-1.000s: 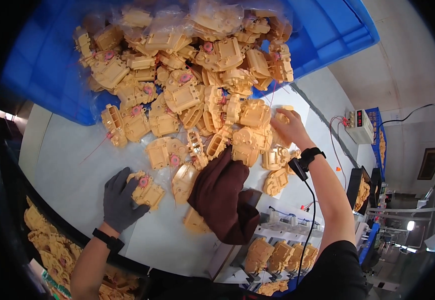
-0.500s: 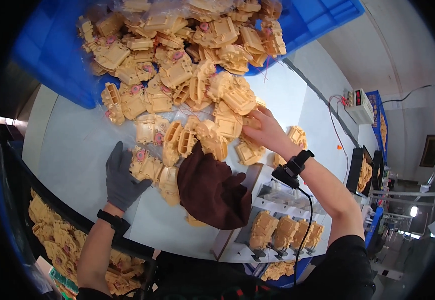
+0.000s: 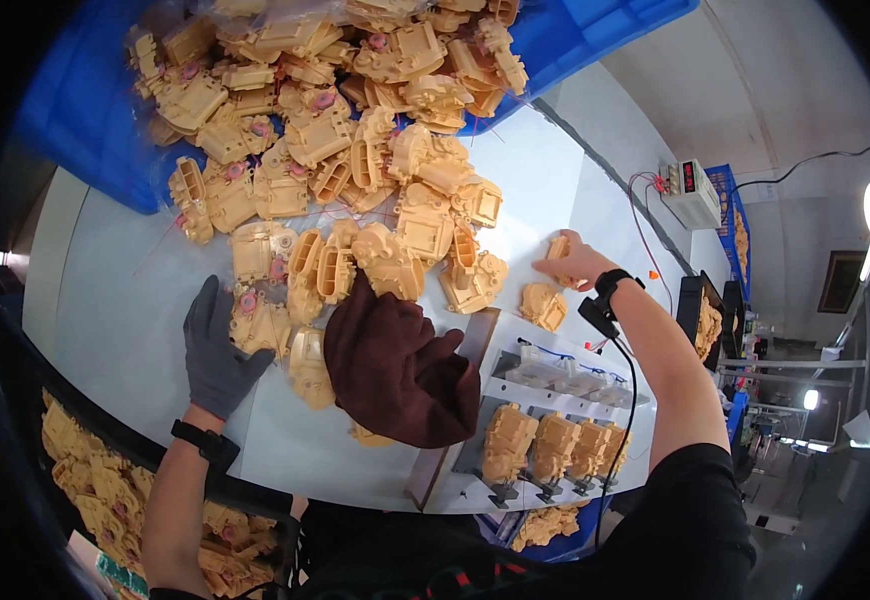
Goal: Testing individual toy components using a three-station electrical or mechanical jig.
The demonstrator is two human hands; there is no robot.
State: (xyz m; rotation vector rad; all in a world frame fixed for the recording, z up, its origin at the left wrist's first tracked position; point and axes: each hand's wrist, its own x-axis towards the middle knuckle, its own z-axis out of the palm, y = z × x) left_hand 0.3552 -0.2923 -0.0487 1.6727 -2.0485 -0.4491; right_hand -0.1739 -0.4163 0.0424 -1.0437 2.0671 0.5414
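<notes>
My left hand (image 3: 219, 350), in a grey glove, rests on the table with thumb and fingers apart. Its thumb lies beside a tan plastic housing (image 3: 258, 322) at the left edge of the heap, and nothing is in its grip. Bare, my right hand (image 3: 583, 264) reaches to the right of the heap, its fingers closed round a tan plastic housing (image 3: 557, 250). Another tan housing (image 3: 543, 306) lies just nearer to me. Between the hands, a brown cloth (image 3: 400, 370) is bunched against the front of the housing heap (image 3: 425, 222).
A blue crate (image 3: 595, 30) spills more housings at the back. Nearer right stands a fixture (image 3: 495, 385) with several housings in a row. A power supply (image 3: 690, 195) sits far right. Below the table's left edge is a bin of housings (image 3: 105, 490).
My right hand has left the heap, moving right to the separate housing and closing on it. My left hand stays beside the heap. The whole view has shifted slightly.
</notes>
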